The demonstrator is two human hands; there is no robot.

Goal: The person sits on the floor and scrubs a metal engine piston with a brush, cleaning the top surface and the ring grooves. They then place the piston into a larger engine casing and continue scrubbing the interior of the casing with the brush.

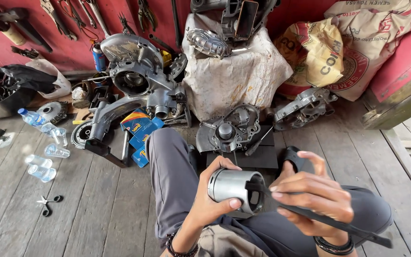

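While the left hand point(210, 202) grips the shiny grey metal cylinder point(234, 189) at lower centre and the right hand point(312, 195) pinches a flat black strip point(329, 220) against its rim, a slip could drop it onto the wooden floor point(96, 209).

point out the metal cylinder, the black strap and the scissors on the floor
metal cylinder point(229, 186), head view, on its shiny side wall
black strap point(331, 220), head view, midway along its trailing length
scissors point(47, 203), head view, at the pivot
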